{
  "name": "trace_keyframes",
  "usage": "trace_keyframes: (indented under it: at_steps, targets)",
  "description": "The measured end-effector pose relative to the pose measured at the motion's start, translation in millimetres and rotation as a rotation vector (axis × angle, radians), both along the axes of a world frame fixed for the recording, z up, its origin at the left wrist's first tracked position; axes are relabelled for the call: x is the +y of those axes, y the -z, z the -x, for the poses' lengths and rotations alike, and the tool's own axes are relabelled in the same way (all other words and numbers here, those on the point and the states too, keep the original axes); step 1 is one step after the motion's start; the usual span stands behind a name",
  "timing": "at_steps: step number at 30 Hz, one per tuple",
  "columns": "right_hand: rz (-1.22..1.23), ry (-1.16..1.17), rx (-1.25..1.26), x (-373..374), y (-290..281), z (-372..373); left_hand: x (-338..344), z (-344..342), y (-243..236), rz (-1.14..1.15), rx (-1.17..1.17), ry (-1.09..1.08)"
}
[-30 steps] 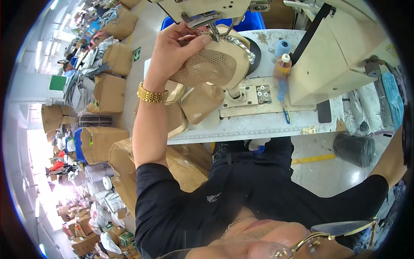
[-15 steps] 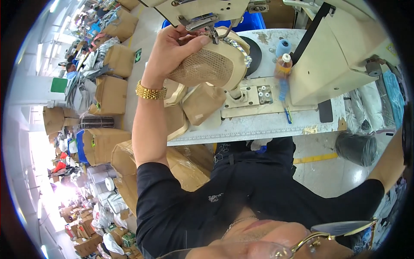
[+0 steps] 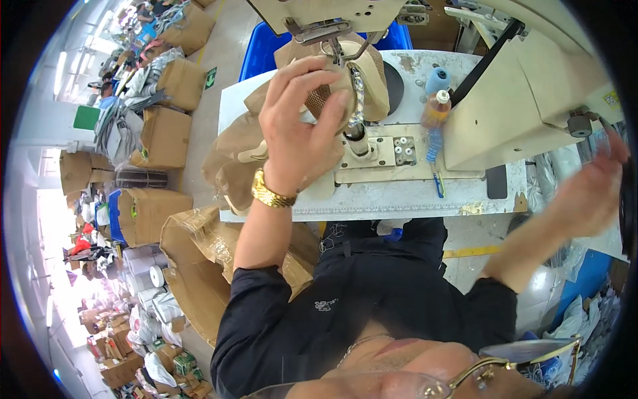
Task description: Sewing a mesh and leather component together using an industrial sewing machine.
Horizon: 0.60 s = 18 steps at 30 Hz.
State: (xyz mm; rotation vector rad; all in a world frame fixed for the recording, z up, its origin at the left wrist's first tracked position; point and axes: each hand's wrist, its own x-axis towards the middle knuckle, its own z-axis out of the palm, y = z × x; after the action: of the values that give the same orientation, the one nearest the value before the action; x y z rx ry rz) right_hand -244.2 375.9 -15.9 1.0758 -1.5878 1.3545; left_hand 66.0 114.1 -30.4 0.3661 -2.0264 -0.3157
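My left hand (image 3: 302, 110), wearing a gold watch, grips a beige mesh sewn piece (image 3: 373, 83) under the needle area of a post-bed sewing machine (image 3: 362, 143). Thumb and fingers are curled over its near side. A light braided cord (image 3: 357, 100) runs along the edge of the piece, close to the presser foot (image 3: 340, 54). My right hand (image 3: 595, 189) is raised at the far right, near a dark knob (image 3: 579, 124) on the machine's end. Motion smears its fingers, and I cannot make out anything in it.
Brown and beige pieces (image 3: 232, 156) lie at the table's left. A blue thread cone (image 3: 437, 80), an oil bottle (image 3: 436, 110) and small snips (image 3: 438, 185) stand or lie right of the post. A blue bin (image 3: 262, 50) is behind; an open carton (image 3: 199, 266) stands front left.
My left hand has moved right and down, and the mesh piece has turned under the needle. My right arm has swung up, bringing the hand into view near the machine's right end.
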Motion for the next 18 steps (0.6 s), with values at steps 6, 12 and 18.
trace_keyframes:
  at_steps: [6, 12, 18]
  targets:
    - [-0.220, -0.939, -0.625, -162.8, 9.4, -158.8, -24.4, -5.7, 7.1, -0.151, 0.023, 0.177]
    - [-0.302, -0.818, -0.644, -179.9, 31.7, -149.2, -24.2, -4.0, 2.6, -0.107, -0.019, 0.197]
    - [-0.227, -0.843, -0.722, -184.1, 13.2, -158.5, -29.8, -4.8, 5.5, -0.120, 0.020, 0.232]
